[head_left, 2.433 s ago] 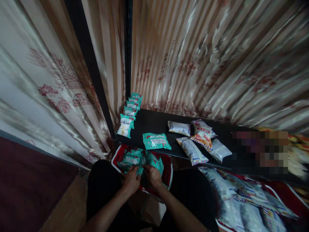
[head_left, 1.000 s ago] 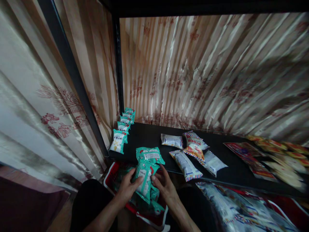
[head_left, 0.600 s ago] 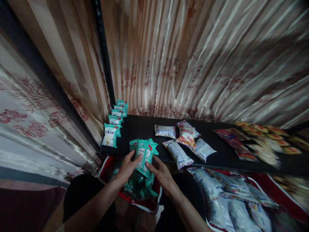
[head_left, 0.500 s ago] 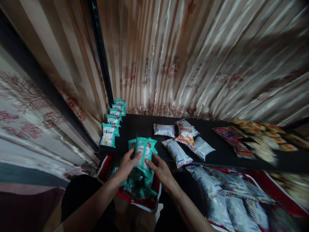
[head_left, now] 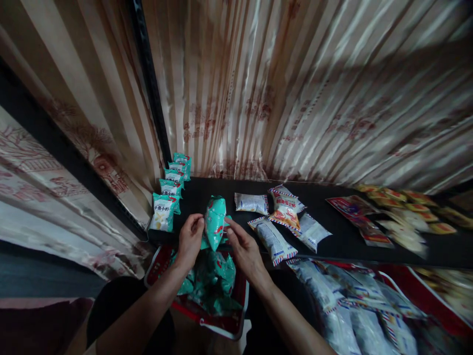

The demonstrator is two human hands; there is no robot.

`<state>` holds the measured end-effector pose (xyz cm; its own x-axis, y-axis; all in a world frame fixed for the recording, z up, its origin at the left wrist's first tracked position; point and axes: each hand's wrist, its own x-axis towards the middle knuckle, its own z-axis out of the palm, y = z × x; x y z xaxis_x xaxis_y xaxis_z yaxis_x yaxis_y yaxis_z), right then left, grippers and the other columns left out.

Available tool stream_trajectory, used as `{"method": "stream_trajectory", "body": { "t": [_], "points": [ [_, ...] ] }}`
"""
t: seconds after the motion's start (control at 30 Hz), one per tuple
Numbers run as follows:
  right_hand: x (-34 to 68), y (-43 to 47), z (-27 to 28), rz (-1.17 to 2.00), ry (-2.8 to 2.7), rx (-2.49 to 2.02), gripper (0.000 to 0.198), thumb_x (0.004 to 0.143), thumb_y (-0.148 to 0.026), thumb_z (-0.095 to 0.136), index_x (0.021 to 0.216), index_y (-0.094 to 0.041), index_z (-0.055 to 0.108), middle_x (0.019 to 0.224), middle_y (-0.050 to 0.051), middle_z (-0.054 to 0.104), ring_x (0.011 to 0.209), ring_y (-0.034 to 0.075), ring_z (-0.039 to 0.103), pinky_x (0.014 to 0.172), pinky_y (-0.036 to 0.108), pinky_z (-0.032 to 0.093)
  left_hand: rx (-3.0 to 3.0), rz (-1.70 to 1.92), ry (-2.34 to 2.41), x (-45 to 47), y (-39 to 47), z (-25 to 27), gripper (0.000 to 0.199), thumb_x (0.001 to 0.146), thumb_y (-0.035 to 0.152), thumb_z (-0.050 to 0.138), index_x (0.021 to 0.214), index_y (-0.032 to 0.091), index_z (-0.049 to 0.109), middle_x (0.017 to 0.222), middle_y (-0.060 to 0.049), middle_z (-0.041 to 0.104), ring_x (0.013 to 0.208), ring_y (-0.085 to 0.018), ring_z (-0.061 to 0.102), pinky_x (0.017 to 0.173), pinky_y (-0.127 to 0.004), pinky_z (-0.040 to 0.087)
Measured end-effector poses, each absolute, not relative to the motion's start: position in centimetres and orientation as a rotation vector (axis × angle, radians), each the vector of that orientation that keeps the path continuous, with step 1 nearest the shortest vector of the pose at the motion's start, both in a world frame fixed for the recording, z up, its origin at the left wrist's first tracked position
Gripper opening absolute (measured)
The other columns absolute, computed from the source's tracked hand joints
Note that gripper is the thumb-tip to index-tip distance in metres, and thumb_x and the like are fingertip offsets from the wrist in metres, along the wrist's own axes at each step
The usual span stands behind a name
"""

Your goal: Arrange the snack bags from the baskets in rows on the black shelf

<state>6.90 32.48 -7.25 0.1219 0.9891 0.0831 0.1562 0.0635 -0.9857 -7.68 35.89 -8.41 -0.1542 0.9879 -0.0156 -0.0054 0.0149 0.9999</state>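
My left hand (head_left: 190, 239) is closed at the left edge of a green snack bag (head_left: 215, 222), fingers curled in. On its other side my right hand (head_left: 244, 250) grips the bag's right edge with thumb and fingers. The bag is turned edge-on, so its printed front is hidden; more green wrapping shows behind it. Below the hands, a red basket (head_left: 247, 301) holds several green bags (head_left: 218, 276). At the left end of the black shelf (head_left: 201, 185), several matching green-and-white bags (head_left: 162, 212) stand upright in a row, one behind another.
White-and-orange snack bags (head_left: 284, 209) lie loosely on the shelf, right of my hands. Farther right are red packets (head_left: 356, 212) and yellow packets (head_left: 417, 207). Silvery bags (head_left: 364, 315) fill a container below. A dark post (head_left: 153, 84) and a striped curtain (head_left: 236, 98) stand behind.
The green bag between my hands has risen and turned from its printed face to edge-on. Both hands have moved up slightly, exposing more of the basket's bags.
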Motion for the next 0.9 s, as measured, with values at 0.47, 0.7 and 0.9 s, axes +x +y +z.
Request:
{"method": "stream_trajectory", "body": {
  "t": [0.47, 0.7, 0.9],
  "points": [
    [7.2, 39.0, -7.6, 0.956, -1.286, -1.468, 0.05, 0.067, -0.047, 0.07, 0.107, -0.018, 0.06, 0.089, 0.004, 0.064, 0.078, 0.018, 0.061, 0.069, 0.03, 0.05, 0.627, 1.099, 0.867, -7.8, 39.2, -7.6, 0.047, 0.068, 0.034, 0.073, 0.109, 0.014, 0.061, 0.098, -0.009, 0.07, 0.086, -0.022, 0.065, 0.077, -0.031, 0.049],
    [7.5, 45.0, -6.6, 1.396, -1.26, -1.261, 0.047, 0.065, -0.048, 0.071, 0.098, -0.015, 0.066, 0.089, 0.007, 0.071, 0.08, 0.02, 0.064, 0.071, 0.03, 0.049, 0.774, 1.087, 0.866, -8.2, 45.5, -9.2, 0.039, 0.071, 0.037, 0.069, 0.102, 0.015, 0.064, 0.103, -0.01, 0.069, 0.094, -0.023, 0.064, 0.081, -0.035, 0.051],
    [6.1, 51.4, -9.4, 1.171, -1.194, -1.483, 0.038, 0.066, -0.042, 0.07, 0.09, -0.013, 0.067, 0.091, 0.01, 0.072, 0.083, 0.021, 0.066, 0.07, 0.029, 0.05, 1.051, 1.262, 1.458, -7.2, 50.8, -10.7, 0.038, 0.077, 0.028, 0.06, 0.112, 0.014, 0.059, 0.12, -0.014, 0.061, 0.116, -0.027, 0.053, 0.099, -0.041, 0.04]
  ]
}}
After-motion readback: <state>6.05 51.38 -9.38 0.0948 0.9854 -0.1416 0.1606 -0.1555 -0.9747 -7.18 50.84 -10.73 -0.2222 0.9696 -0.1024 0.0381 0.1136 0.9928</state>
